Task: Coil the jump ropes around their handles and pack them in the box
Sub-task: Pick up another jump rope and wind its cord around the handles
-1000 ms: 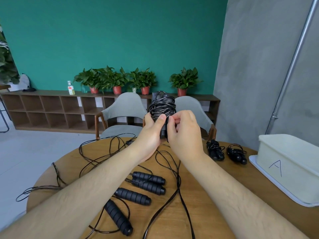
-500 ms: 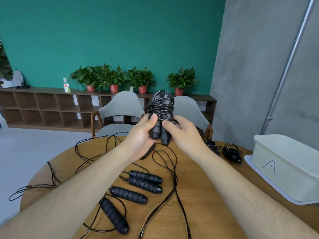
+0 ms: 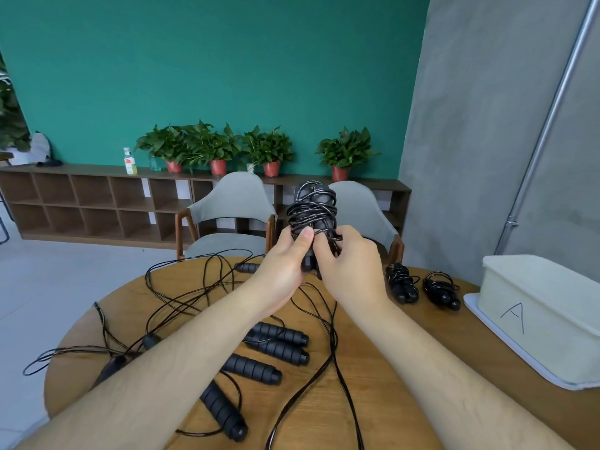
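I hold a black jump rope bundle (image 3: 312,211) upright above the round wooden table (image 3: 406,368), its cord wound around the paired handles. My left hand (image 3: 283,271) grips the handles from the left, thumb pressed on the coil. My right hand (image 3: 349,271) holds the lower right side, fingers pinching the cord's end. Two coiled ropes (image 3: 401,282) (image 3: 443,289) lie on the table at the right. Several loose black handles (image 3: 276,342) and uncoiled cord (image 3: 181,297) lie under my arms. The white box (image 3: 545,316), marked "A", sits at the right edge.
Two grey chairs (image 3: 232,212) stand behind the table. A low wooden shelf (image 3: 91,203) with potted plants (image 3: 269,151) runs along the green wall. A metal pipe (image 3: 548,118) climbs the grey wall at right. Cords hang over the table's left edge.
My right hand has closed in over the lower coil and now pinches the cord end. The bundle stays upright between both hands; the view shifted slightly.
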